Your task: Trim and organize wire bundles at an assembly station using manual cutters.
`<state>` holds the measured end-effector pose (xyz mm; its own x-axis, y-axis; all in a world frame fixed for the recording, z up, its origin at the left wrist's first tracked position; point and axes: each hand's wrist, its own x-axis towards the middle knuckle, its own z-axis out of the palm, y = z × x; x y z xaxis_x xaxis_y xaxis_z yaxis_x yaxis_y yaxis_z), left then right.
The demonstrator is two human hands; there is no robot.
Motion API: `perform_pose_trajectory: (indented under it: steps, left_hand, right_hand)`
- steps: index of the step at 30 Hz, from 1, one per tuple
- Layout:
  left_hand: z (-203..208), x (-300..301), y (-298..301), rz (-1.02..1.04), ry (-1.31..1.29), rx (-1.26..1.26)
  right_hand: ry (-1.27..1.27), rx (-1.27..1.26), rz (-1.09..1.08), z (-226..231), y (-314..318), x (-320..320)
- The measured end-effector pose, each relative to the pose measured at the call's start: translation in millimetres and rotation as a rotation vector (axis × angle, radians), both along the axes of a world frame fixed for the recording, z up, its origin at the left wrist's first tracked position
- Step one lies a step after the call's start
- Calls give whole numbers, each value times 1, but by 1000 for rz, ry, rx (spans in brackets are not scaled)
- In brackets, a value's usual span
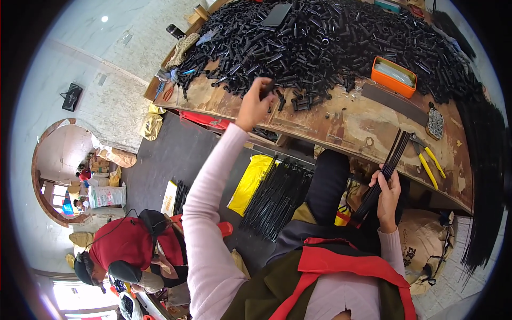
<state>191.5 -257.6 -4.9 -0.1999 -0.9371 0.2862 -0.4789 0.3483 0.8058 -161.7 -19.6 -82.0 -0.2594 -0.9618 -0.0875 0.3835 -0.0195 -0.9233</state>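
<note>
My left hand [255, 106] reaches over the front edge of the wooden workbench, its fingers closed around a black plastic tube piece [267, 89]. Just beyond it lies a large heap of black plastic tube pieces [320, 42], with several loose ones scattered near the hand. On the other side, my right hand [388, 196] grips a bundle of thin black rods [394, 154]. The rods slant up toward the bench edge, and their lower ends run down beside my lap. Yellow-handled pliers [425, 160] lie on the bench, right of the rods.
An orange box [393, 77] and a container of small metal parts [435, 124] stand on the workbench [330, 120]. Below, many black rods [280, 197] lie partly on a yellow sheet [250, 181]. A person in red [122, 242] bends over at left. Long black strands hang at far right.
</note>
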Motion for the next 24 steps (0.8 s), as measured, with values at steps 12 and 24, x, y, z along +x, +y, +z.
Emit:
perform_pose_trajectory:
  steps: [12,24]
  left_hand:
    - [7,-42,22,-261,-853,-759]
    - [32,-249,111,-716,434,832]
  right_hand:
    - [49,-12,-27,2,1,-1]
    - [-311,13,258,-4,27,20]
